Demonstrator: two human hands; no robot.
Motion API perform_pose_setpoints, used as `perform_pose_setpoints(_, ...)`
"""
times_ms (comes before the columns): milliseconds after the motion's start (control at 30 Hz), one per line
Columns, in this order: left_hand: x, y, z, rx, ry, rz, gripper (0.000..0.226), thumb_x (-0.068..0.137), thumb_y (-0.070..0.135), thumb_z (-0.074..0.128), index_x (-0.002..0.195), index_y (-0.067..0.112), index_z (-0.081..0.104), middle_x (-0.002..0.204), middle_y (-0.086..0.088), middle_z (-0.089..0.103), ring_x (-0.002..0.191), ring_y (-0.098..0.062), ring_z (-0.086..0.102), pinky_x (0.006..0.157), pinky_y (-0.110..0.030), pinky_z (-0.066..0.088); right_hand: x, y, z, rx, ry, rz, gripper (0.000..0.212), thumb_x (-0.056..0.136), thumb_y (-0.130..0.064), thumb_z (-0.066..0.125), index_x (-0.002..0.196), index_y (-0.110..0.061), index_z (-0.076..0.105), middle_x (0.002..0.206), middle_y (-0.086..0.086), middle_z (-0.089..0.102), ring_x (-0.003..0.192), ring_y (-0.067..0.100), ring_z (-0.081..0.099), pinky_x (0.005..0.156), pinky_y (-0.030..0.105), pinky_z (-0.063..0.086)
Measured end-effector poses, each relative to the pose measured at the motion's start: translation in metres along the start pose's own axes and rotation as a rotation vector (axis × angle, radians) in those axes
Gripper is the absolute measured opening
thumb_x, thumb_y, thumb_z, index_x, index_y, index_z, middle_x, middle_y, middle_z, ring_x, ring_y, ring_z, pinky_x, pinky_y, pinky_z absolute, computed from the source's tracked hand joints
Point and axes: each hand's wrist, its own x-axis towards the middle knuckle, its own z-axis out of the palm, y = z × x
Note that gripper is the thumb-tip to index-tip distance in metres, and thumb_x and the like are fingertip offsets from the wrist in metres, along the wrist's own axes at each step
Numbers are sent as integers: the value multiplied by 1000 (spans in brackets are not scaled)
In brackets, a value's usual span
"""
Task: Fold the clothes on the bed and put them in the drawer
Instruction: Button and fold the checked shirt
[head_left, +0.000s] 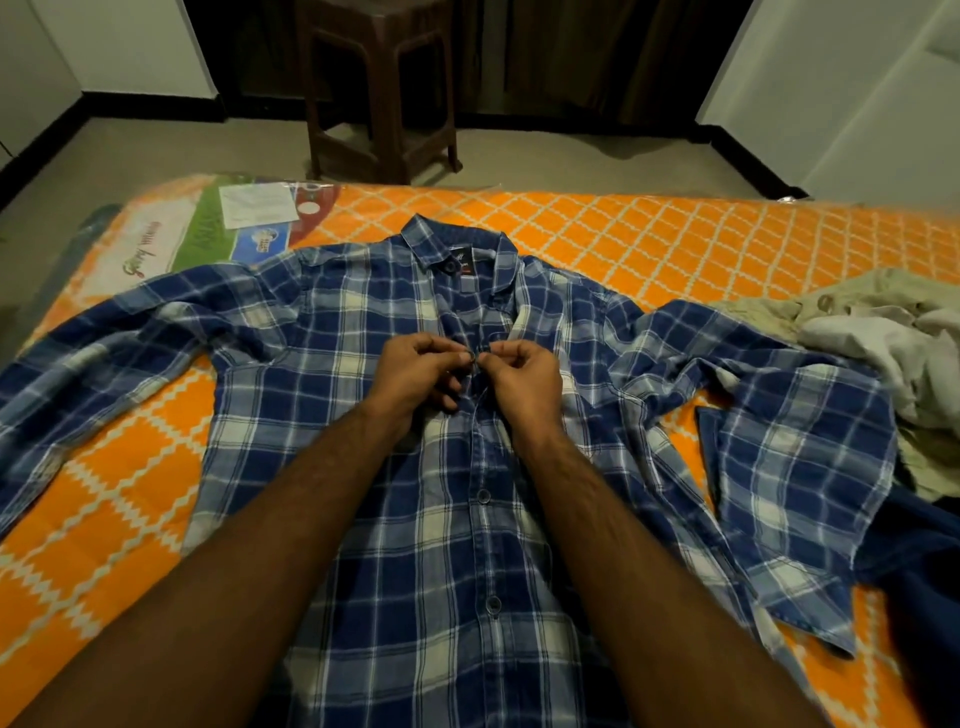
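The bed (675, 239) carries an orange cover with a white lattice pattern. At its far left corner, a printed label (218, 228) with a white paper sheet (257, 204) lies under clear plastic.

A blue-and-white plaid shirt (332, 374) lies face up across the bed, collar (457, 249) toward the far edge. Its left-side sleeve (104, 353) extends flat toward the left edge of the view. Two dark buttons (483, 495) are visible, fastened, on the front strip below the hands.

The left hand (415, 374) is at the centre of the shirt front, fingers curled, thumb and forefinger pinching the fabric at the front strip. The right hand (522, 376) is just beside it, fingertips nearly touching those of the left hand, also curled and pinching the shirt at the same spot. Whether a button sits between the fingers cannot be told. Both forearms reach in from the near edge and lie over the lower shirt.

The shirt's other sleeve (779, 415) is spread to the right, bent and creased, its cuff turned toward the near side. Beyond it, at the right edge of the bed, lies a crumpled heap of pale clothes (872, 332). A dark blue garment (914, 551) lies near the right edge, partly under the sleeve.

On the floor (571, 156) behind the bed stands a brown plastic stool (379, 88).
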Motion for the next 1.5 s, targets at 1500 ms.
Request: perform_pose_setpoints(1500,1,-19,5,232,122,177,9,103,15,53,104,9,60,74,-8,59,52,-13,54,41,-23,46,-1,1,-1,-182,-150,-76,11,88,-21,75,88,-11,74,82,0,74,80,13,70,72,30,57)
